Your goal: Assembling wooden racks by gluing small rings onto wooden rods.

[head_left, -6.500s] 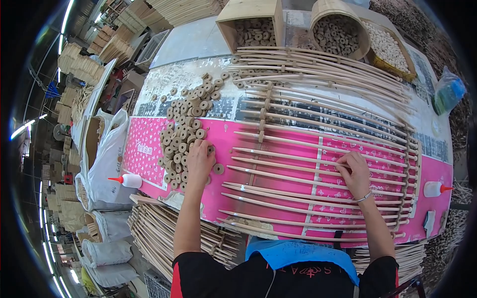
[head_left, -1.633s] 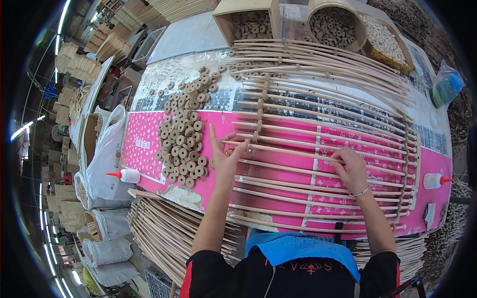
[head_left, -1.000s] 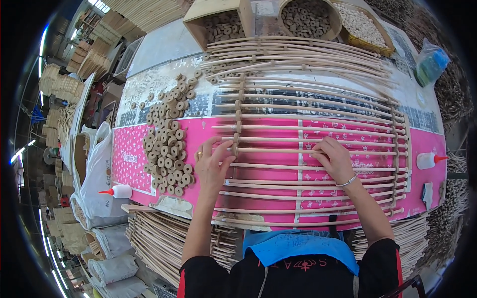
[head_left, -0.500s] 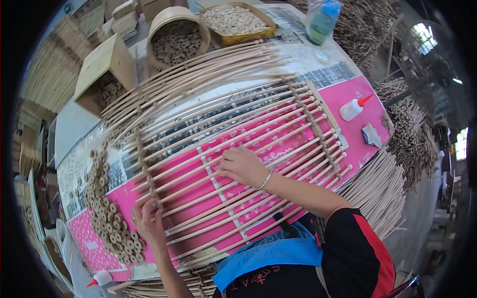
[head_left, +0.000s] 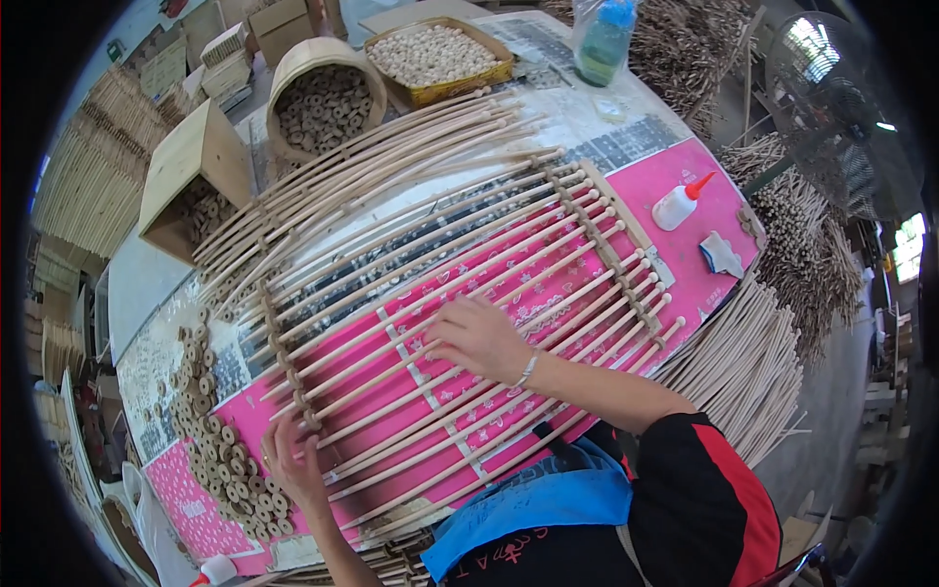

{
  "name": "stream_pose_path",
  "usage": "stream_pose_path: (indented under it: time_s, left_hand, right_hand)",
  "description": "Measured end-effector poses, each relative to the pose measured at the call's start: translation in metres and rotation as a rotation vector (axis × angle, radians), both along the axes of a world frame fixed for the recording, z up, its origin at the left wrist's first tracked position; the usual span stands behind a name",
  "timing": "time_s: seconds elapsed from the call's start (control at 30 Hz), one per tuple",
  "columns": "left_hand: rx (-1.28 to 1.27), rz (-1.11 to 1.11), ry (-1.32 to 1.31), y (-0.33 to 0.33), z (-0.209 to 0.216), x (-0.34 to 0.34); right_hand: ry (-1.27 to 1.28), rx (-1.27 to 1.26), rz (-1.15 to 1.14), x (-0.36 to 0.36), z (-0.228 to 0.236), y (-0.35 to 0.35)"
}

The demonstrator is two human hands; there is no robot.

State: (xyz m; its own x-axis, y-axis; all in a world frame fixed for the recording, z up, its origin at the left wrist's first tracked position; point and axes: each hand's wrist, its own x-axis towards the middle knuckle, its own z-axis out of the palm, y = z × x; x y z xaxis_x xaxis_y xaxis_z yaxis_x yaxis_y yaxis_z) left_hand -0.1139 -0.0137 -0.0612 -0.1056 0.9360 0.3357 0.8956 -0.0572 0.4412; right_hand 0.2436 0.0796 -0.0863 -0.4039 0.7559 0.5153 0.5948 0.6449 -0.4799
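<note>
Over the middle of a rack of slim wooden dowels (head_left: 383,415) my right hand (head_left: 479,338) is closed, its fingertips pinching one dowel. Brown wooden rings (head_left: 279,338) are strung in a row across the dowels near their left ends. A second row of rings (head_left: 611,256) crosses near the right, by the round knobs on the dowel ends. My left hand (head_left: 293,458) is curled at the near end of the left row, thumb and fingers close together. What sits between those fingertips is too small to make out.
Loose rings (head_left: 230,460) lie piled left of the rack. A round wooden tub (head_left: 328,73), a wooden box (head_left: 201,166) and a yellow basket of pale beads (head_left: 479,78) stand behind. At right are a glue bottle (head_left: 682,203), bundled dowels (head_left: 738,367) and a fan (head_left: 831,108).
The whole view has shifted and turned slightly. Both hands stay at nearly the same places on the rack, the right one still pinching a dowel.
</note>
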Motion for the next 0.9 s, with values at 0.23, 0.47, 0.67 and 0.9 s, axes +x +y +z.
stream_pose_path:
  time_s: [0.23,0.47,0.67,0.9]
  left_hand:
    - [0.010,0.306,-0.446,-0.050,-0.021,-0.115]
    - [0.009,0.361,-0.029,-0.081,0.009,-0.103]
    - [-0.087,0.170,0.136,-0.066,0.012,-0.074]
    - [-0.179,0.158,0.240,-0.059,-0.008,-0.082]
  right_hand:
    - [-0.204,-0.147,0.056,0.048,0.006,-0.025]
    - [-0.118,-0.217,0.111,0.038,0.006,-0.026]
    - [-0.027,-0.291,0.051,0.035,0.009,-0.032]
    - [0.043,-0.362,0.040,0.035,0.009,-0.038]
